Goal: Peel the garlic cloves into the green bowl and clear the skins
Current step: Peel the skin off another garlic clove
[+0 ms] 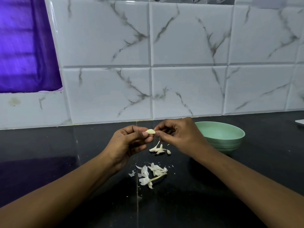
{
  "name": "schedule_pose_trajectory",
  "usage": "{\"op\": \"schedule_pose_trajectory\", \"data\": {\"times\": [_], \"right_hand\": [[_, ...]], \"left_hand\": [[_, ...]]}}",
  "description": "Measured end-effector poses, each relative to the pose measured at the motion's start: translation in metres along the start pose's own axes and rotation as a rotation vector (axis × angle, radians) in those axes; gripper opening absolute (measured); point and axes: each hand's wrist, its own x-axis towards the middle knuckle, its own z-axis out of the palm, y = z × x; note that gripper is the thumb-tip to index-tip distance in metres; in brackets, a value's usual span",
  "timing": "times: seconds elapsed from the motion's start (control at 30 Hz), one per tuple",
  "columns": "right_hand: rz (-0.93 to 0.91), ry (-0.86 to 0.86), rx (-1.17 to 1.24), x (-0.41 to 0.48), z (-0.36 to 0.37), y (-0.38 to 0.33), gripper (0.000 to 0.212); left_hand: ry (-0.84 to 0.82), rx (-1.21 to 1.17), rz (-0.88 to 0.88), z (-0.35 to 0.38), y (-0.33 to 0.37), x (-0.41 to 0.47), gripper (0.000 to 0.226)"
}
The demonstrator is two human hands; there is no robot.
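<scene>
From my remote seat I see both hands meeting just above the middle of the frame, over a black countertop. The left hand pinches a garlic clove between its thumb and curled fingers. The clove is pale and lies roughly level, raised off the counter. The right hand comes in from the right with its fingers curled, and its thumb and forefinger nip the clove's right tip. So both hands grasp the same clove.

The green bowl sits on the counter right of centre, just behind the right wrist, which covers part of it. I cannot make out any cloves inside it.

Directly below the hands lies a small heap of garlic cloves still in skin. Further down, toward the lower middle of the frame, is a looser scatter of papery garlic skins with a stalk among them.

A marble-patterned tiled wall fills the upper frame, a purple curtain hangs at upper left, and a white edge pokes in at the far right.
</scene>
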Motion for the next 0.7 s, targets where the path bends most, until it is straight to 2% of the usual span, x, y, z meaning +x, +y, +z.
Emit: {"op": "schedule_pose_trajectory", "data": {"times": [0.17, 0.37, 0.47, 0.7], "right_hand": [[-0.096, 0.1, 0.004, -0.0005, 0.0019, -0.0022, 0.009], [-0.183, 0.228, -0.117, -0.0015, 0.0047, -0.0058, 0.008], [-0.203, 0.279, -0.166, -0.0015, 0.0065, -0.006, 0.014], [-0.218, 0.266, -0.178, -0.001, 0.0081, -0.005, 0.015]], "left_hand": [[-0.021, -0.043, 0.019, 0.0025, 0.0024, -0.0013, 0.021], [-0.049, -0.064, 0.046, 0.005, 0.0026, -0.0035, 0.023], [-0.058, -0.057, 0.072, 0.0066, 0.0015, -0.0048, 0.022], [-0.066, -0.075, 0.081, 0.0078, 0.0014, -0.0047, 0.021]]}}
